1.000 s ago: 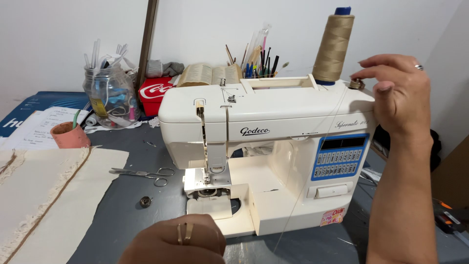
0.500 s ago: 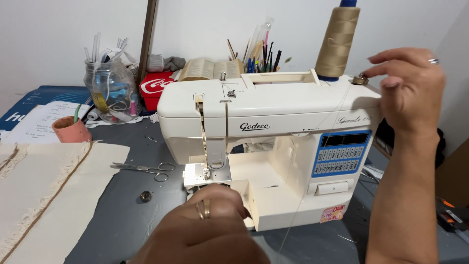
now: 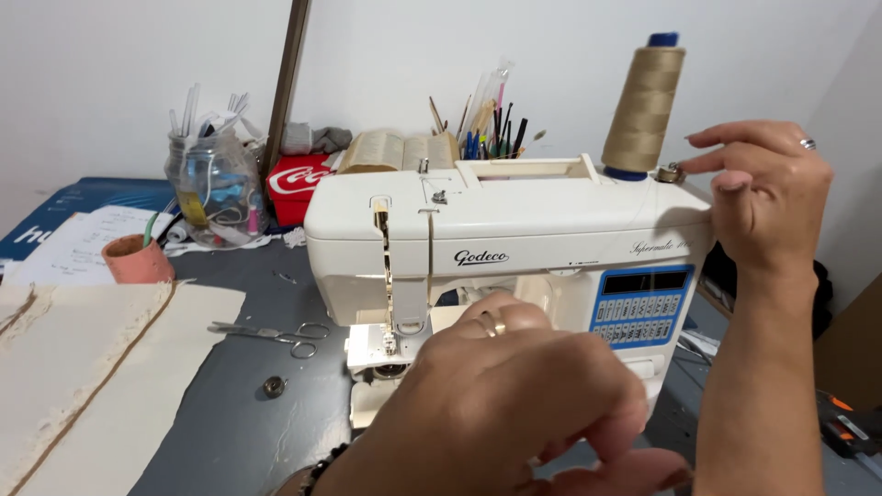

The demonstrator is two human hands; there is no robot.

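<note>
1. One cream sewing machine stood on the dark grey table, its needle area at the left end and a blue button panel on its right front.
2. One tall cone of beige thread stood upright on the machine's top, at the right end.
3. The right hand was raised at the machine's top right corner, fingers partly curled, with the forefinger tip touching a small metal bobbin just beside the cone's base. It wore one ring. Whether thumb and finger pinched anything could not be told.
4. The left hand filled the foreground in front of the machine's bed, knuckles up, fingers bent down, wearing one gold ring. It hid the bed below the needle, so what it held, if anything, could not be told.
5. One pair of small scissors lay on the table left of the machine, and one round metal bobbin lay near it, apart from both hands.
6. Two pieces of cream fabric with frayed edges lay flat at the left.
7. Behind stood one clear jar of tools, one terracotta cup, one red tin, one open book and a cluster of pens and brushes.
</note>
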